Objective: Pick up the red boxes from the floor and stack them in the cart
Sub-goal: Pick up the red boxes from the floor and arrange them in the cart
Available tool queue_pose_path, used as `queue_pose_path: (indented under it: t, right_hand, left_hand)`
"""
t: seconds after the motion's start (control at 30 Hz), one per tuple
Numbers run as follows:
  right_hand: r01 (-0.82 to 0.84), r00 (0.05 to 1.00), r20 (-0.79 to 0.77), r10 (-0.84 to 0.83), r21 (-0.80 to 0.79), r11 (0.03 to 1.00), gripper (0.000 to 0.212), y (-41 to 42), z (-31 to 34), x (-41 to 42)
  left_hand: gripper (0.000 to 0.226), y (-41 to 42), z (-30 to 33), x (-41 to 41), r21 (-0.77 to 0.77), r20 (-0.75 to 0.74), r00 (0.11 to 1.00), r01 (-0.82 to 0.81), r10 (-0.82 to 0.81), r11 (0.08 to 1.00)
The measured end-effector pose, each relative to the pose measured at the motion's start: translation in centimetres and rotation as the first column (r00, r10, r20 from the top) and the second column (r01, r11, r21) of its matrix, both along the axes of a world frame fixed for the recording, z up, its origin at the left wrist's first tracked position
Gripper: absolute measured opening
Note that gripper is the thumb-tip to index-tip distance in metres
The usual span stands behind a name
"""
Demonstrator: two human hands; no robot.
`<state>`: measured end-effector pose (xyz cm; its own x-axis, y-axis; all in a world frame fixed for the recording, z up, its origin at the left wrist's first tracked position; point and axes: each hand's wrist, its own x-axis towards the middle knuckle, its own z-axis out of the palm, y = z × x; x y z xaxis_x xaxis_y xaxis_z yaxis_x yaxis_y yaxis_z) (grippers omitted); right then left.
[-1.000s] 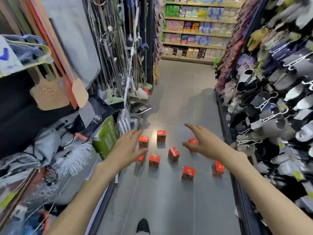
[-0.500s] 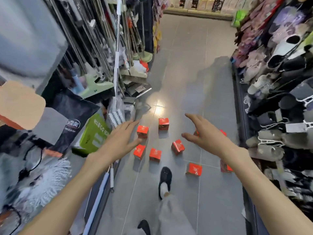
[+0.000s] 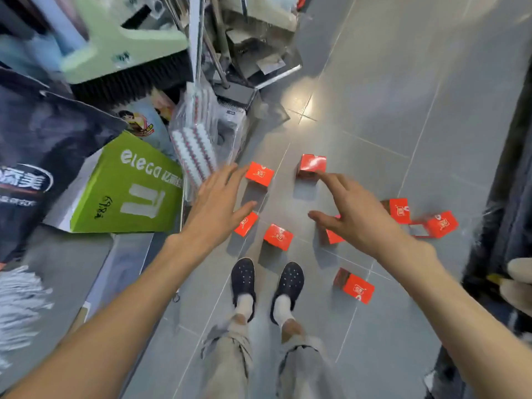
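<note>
Your feet in dark perforated clogs with white socks stand on the grey tiled floor, closest to the camera. Just right of them lies one small red cardboard box, tilted. Just ahead of the toes sits another red box.

Both arms reach forward, bare. Your left hand has its fingers spread wide, holding nothing, hovering over a red box that is partly hidden under the thumb. Its fingertips reach close to a further red box; contact cannot be told.

Your right hand is also spread, palm down, nothing gripped. It covers most of a red box under the palm. The index fingertip is at the near edge of the far red box; touching or not is unclear.

Right of that hand, two more red boxes and lie near the dark shelf base.

Left side: green cardboard carton, white-bristled brushes in plastic wrap, then the pale green broom head further back.
</note>
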<state>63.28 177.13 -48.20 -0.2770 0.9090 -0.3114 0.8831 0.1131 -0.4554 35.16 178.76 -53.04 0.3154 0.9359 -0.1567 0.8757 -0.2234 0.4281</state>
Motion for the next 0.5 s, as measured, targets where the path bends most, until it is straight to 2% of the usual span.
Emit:
queue_pose_path:
  t: [0.17,0.33,0.5]
  right_hand:
    - [-0.006,1.000,-0.004,0.005,-0.081,0.997,0.079,-0.2,-16.1,-1.9]
    - [-0.042,0.999,0.005,0.043,-0.142,0.989,0.083,-1.1,-31.4,-4.0]
    - [-0.024,1.000,0.008,0.025,-0.178,0.984,0.087,-1.4,-41.8,-5.8]
  left_hand:
    - [0.077,-1.0,-16.2,-2.1,-0.138,-0.036,0.992,-0.124,0.120,0.983]
    - [0.087,-1.3,-31.5,-3.8,-0.224,-0.152,0.986,-0.100,0.067,0.969]
    - [0.115,-1.1,-43.6,-3.9,-0.319,-0.213,0.969,-0.191,0.126,0.928]
